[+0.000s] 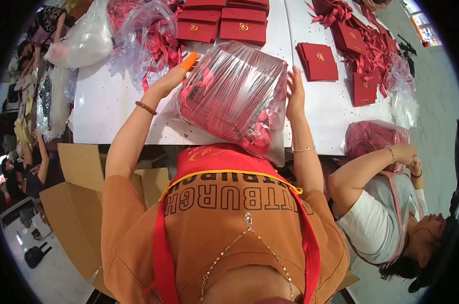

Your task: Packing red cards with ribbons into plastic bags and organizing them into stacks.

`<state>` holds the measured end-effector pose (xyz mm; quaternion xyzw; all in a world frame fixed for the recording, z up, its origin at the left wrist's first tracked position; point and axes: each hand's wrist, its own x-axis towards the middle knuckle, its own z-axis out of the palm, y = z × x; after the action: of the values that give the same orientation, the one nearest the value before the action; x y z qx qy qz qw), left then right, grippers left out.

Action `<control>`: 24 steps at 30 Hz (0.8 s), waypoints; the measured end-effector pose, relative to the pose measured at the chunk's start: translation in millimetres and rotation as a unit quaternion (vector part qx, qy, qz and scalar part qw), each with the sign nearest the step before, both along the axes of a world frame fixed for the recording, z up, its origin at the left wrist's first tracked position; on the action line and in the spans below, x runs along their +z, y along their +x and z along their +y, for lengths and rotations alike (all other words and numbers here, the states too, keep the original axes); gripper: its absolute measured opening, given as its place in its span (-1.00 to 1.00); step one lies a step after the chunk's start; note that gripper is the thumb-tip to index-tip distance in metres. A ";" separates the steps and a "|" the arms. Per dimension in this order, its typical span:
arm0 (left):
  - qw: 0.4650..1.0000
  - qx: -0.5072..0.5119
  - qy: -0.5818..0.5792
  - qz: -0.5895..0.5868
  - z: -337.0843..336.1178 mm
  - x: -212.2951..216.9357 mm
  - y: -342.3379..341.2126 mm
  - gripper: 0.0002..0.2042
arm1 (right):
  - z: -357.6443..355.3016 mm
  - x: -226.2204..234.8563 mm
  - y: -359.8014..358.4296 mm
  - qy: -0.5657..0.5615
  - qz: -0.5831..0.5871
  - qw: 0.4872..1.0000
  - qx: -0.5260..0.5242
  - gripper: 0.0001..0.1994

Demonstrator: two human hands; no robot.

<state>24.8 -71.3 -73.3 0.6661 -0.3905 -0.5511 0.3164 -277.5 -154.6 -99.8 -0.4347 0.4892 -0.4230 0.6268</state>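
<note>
- Left hand (169, 78) pressed flat against the bag (234, 96) at its 9 o'clock side, fingers spread, orange cot (189, 62) on one fingertip.
- Right hand (295, 93) pressed open-palmed at the bag's 3 o'clock side; bag clamped between both palms, tilted above the near table (108, 109) edge.
- Bag already full of red envelopes, seemingly packed; mouth sealed or not, cannot tell.
- Still loose: envelope stacks (222, 23) at 12 o'clock, single pile (318, 61) at 2 o'clock, ribbons (161, 48) at 10 o'clock.
- Co-worker's bag (374, 137) at 3 o'clock, under another person's hand (406, 152).
- Judged partway: one bag filled, plenty left unbagged.
</note>
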 end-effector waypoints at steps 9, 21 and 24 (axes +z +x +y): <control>0.988 -0.108 -0.081 -0.074 -58.9 7.7 -40.8 -0.31 | -32.0 4.4 35.8 -0.084 0.048 0.994 0.053 -0.22; 0.983 -0.116 -0.135 -0.035 -40.4 -4.1 -44.0 -0.32 | -29.5 9.6 29.6 -0.195 0.167 0.941 0.219 -0.03; 0.981 -0.120 -0.145 -0.054 -34.7 -3.9 -44.9 -0.30 | -20.8 10.6 26.9 -0.199 0.157 0.938 0.235 -0.11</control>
<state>-20.2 -106.1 -77.1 0.5901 -0.5597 -0.4861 0.3199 -250.6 -175.4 -89.1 -0.7140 0.3713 -0.2781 0.5244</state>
